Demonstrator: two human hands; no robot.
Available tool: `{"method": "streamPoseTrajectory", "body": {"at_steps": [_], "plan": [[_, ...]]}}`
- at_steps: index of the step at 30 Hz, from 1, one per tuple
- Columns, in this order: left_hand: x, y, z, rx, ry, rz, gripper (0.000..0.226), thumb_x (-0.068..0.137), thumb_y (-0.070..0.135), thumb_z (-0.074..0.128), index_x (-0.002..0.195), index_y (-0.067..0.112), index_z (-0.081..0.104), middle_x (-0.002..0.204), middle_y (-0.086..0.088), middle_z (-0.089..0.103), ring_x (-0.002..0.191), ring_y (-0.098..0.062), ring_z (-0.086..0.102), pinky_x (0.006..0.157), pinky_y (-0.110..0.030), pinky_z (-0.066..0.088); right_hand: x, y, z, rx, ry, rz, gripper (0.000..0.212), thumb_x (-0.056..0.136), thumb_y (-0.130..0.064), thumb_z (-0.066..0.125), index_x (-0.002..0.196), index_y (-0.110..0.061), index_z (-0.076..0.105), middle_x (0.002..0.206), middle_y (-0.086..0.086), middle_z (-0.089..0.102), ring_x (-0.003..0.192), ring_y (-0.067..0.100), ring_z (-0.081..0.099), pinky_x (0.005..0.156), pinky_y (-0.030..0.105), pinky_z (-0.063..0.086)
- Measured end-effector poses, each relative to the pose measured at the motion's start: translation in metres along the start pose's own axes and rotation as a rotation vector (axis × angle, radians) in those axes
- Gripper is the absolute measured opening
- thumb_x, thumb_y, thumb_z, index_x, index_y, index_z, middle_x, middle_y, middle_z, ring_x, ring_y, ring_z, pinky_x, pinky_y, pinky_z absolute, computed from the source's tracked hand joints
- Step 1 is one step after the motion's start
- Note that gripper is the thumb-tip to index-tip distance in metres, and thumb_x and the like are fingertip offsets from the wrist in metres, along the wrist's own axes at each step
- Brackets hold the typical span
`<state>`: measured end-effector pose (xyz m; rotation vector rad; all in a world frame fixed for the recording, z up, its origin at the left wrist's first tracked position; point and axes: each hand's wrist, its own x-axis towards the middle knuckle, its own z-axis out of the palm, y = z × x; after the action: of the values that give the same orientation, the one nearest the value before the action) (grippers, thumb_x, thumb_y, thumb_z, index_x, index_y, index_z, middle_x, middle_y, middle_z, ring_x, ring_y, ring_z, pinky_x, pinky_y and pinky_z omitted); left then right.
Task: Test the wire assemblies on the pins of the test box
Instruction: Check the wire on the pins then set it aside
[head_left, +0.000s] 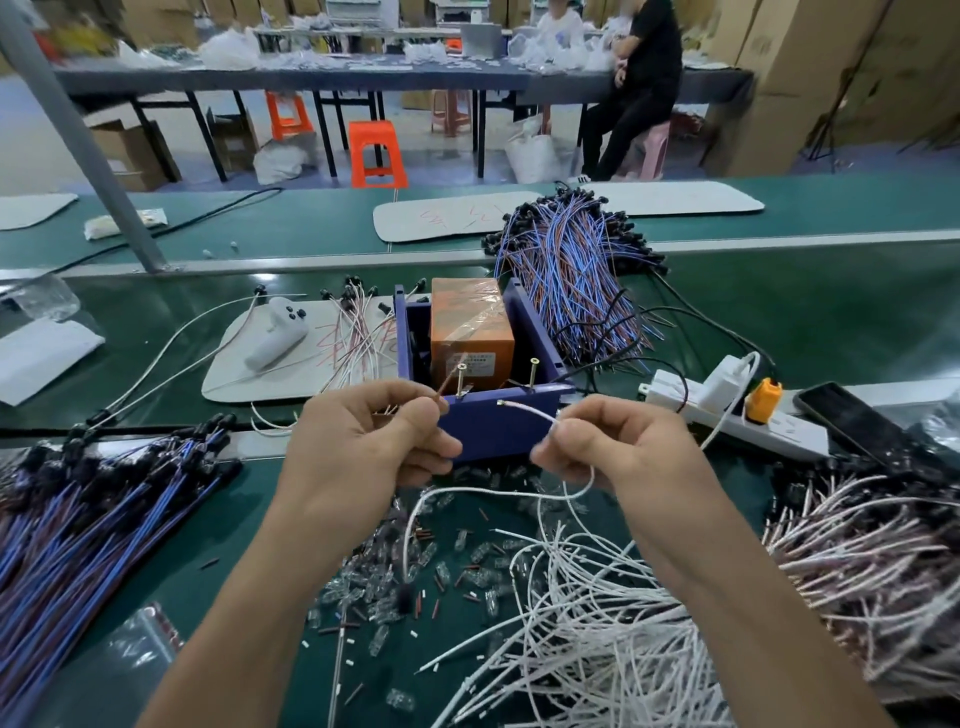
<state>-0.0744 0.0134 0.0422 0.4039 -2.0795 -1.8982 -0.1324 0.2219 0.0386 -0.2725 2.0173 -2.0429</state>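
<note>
1. The blue plastic test box (493, 428) sits in the middle of the green table. It is open on top, and an orange block wrapped in shiny tape (470, 327) sits inside it.
2. Two thin gold metal pins stand on the near edge of the box, the left pin (461, 378) and the right pin (533, 371).
3. The left hand (363, 441), just in front of the box, pinches a thin red-brown wire end (440, 396). Its tip is just beside the left pin. I cannot tell if it touches.
4. The right hand (613, 447), also in front of the box, pinches a thin white wire (524, 408). Its bare tip points at the box, below the right pin and not on it.
5. I think this test is only starting, because both tips need to sit on the pins.
6. A lot looks left to do. A messy heap of bendy white wires (597, 649) lies in front of the box, and a pink and white heap (857, 561) lies to its right.
7. Blue and brown wire bundles lie behind the box (566, 291) and to its front left (78, 519). I cannot tell which ones are tested.
8. Small clear plastic bits (415, 571) lie scattered in front of the box.
9. A long white power strip (769, 436) lies to the right of the box.
</note>
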Motion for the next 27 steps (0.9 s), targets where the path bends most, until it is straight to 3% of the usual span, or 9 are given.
{"method": "streamPoseTrajectory", "body": {"at_steps": [3, 7, 10, 12, 16, 20, 23, 25, 27], "plan": [[-0.012, 0.002, 0.018, 0.140, -0.001, 0.066, 0.017, 0.095, 0.019, 0.071, 0.084, 0.030, 0.078, 0.074, 0.004, 0.078, 0.068, -0.013, 0.075, 0.062, -0.026, 0.060, -0.007, -0.002, 0.019, 0.186, -0.013, 0.078, 0.020, 0.099, -0.003, 0.059, 0.083, -0.013, 0.065, 0.092, 0.010, 0.080, 0.090, 0.019, 0.074, 0.079, 0.033, 0.061], [-0.030, 0.007, 0.036, 0.424, 0.106, 0.256, 0.026, 0.082, 0.039, 0.082, 0.085, 0.063, 0.072, 0.077, 0.036, 0.070, 0.074, 0.009, 0.068, 0.066, -0.017, 0.055, -0.017, -0.002, 0.040, 0.406, 0.003, 0.116, 0.027, 0.101, -0.001, 0.055, 0.080, -0.012, 0.066, 0.098, 0.011, 0.078, 0.091, 0.019, 0.074, 0.087, 0.041, 0.062], [-0.040, 0.006, 0.043, 0.631, 0.180, 0.445, 0.007, 0.082, 0.045, 0.075, 0.087, 0.048, 0.080, 0.081, 0.037, 0.068, 0.078, 0.005, 0.064, 0.068, -0.026, 0.054, -0.023, -0.002, 0.047, 0.440, 0.060, 0.099, 0.029, 0.100, -0.001, 0.059, 0.076, -0.015, 0.068, 0.098, 0.015, 0.078, 0.085, 0.022, 0.074, 0.075, 0.032, 0.062], [-0.045, 0.006, 0.049, 0.745, 0.187, 0.588, 0.012, 0.080, 0.041, 0.072, 0.085, 0.038, 0.083, 0.086, 0.027, 0.072, 0.080, -0.005, 0.065, 0.068, -0.029, 0.052, -0.025, -0.001, 0.046, 0.409, 0.131, 0.058, 0.039, 0.097, 0.002, 0.062, 0.067, -0.021, 0.072, 0.088, 0.011, 0.078, 0.073, 0.020, 0.070, 0.065, 0.027, 0.060], [-0.052, -0.002, 0.057, 0.681, 0.144, 0.751, 0.015, 0.078, 0.033, 0.083, 0.092, 0.029, 0.084, 0.094, 0.015, 0.075, 0.086, -0.009, 0.067, 0.078, -0.025, 0.051, -0.030, -0.001, 0.034, 0.374, 0.279, -0.002, 0.027, 0.093, 0.006, 0.066, 0.074, -0.013, 0.067, 0.076, 0.011, 0.077, 0.062, 0.020, 0.069, 0.054, 0.029, 0.058], [-0.049, -0.007, 0.060, 0.500, 0.078, 0.565, 0.036, 0.071, 0.049, 0.084, 0.106, 0.042, 0.078, 0.101, 0.030, 0.070, 0.096, 0.010, 0.065, 0.085, -0.010, 0.050, -0.034, -0.011, 0.010, 0.446, 0.376, -0.033, 0.018, 0.096, 0.008, 0.061, 0.082, -0.004, 0.062, 0.069, 0.010, 0.074, 0.054, 0.017, 0.070, 0.053, 0.027, 0.058], [-0.036, -0.012, 0.077, 0.415, -0.463, 0.212, 0.056, 0.078, 0.052, 0.077, 0.132, 0.048, 0.060, 0.122, 0.032, 0.066, 0.117, 0.011, 0.058, 0.103, -0.026, 0.050, -0.036, -0.023, -0.004, 0.529, 0.281, -0.070, 0.017, 0.097, 0.006, 0.060, 0.084, -0.004, 0.061, 0.071, 0.012, 0.073, 0.057, 0.018, 0.071, 0.058, 0.027, 0.060], [-0.033, -0.015, 0.096, 0.248, -0.696, 0.147, 0.028, 0.090, 0.025, 0.075, 0.117, 0.033, 0.071, 0.119, 0.015, 0.074, 0.114, -0.007, 0.067, 0.105, -0.043, 0.050, -0.037, -0.029, -0.005, 0.526, 0.162, -0.076, 0.016, 0.097, 0.006, 0.059, 0.084, -0.004, 0.061, 0.074, 0.014, 0.073, 0.060, 0.019, 0.072, 0.060, 0.028, 0.061], [-0.033, -0.012, 0.111, 0.021, -0.702, 0.047, 0.011, 0.087, 0.014, 0.072, 0.087, 0.021, 0.079, 0.096, 0.001, 0.078, 0.093, -0.019, 0.070, 0.095, -0.042, 0.052, -0.034, -0.033, -0.007, 0.489, 0.093, -0.090, 0.015, 0.097, 0.005, 0.059, 0.086, -0.004, 0.063, 0.077, 0.013, 0.073, 0.065, 0.019, 0.073, 0.065, 0.030, 0.062]]}}
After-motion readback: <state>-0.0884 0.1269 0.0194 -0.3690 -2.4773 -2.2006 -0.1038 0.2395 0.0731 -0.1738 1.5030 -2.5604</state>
